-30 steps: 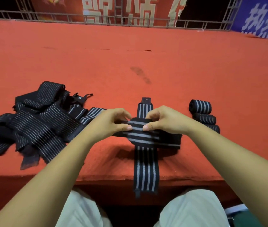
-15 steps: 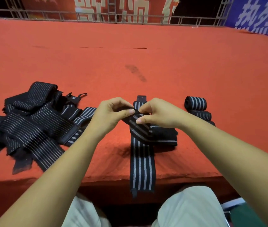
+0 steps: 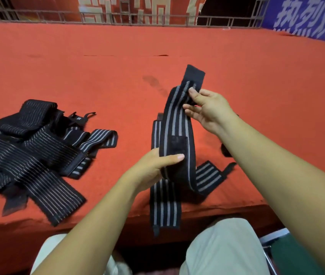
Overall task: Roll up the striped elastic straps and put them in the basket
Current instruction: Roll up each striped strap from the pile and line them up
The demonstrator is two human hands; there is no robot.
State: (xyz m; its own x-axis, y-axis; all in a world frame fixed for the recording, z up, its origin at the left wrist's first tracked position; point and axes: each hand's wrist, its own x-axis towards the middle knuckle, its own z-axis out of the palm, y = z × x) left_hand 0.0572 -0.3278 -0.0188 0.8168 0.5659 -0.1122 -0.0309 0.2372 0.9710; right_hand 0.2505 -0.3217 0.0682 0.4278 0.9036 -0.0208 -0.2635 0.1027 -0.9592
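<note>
One striped strap (image 3: 177,124) is held unrolled above the table's near edge, pinched by the right hand (image 3: 207,110) near its top and gripped lower by the left hand (image 3: 153,169). A pile of straps (image 3: 30,151) remains unrolled toward the left edge; no basket is seen.
</note>
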